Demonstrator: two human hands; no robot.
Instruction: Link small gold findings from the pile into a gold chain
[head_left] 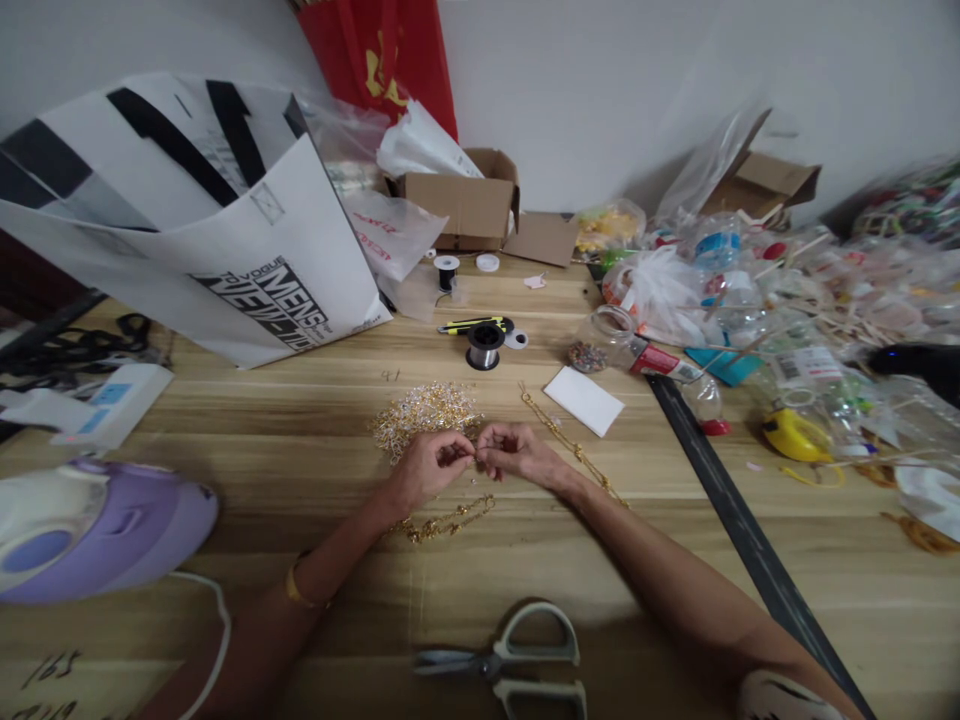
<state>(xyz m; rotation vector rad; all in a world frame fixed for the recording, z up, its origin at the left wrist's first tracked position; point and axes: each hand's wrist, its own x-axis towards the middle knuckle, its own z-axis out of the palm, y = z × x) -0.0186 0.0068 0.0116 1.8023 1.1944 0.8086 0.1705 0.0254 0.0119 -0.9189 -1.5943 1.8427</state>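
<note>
- Fingertip to fingertip above a wooden table (315, 430), a person's left hand (429, 468) and right hand (517, 450) pinch a small piece (475, 457), thumbs pressed toward forefingers; its exact form is too tiny to tell.
- The piece, directly between the two sets of fingertips, is likely very light, hard and easily dropped; its outer edges seem the place to grip.
- A loose pile (420, 410) of gold and silver bits glitters just beyond the left fingers, probably stiff, slick and prone to tangling.
- A gold chain (442, 525), nearer the body than the fingers, lies in a bend, dotted with bead-like lumps; it should drape limply and lift best by an end.
- Right of the fingers, a second chain (577, 452) runs slantwise beside the right wrist, thin, gold and similarly lumpy.
</note>
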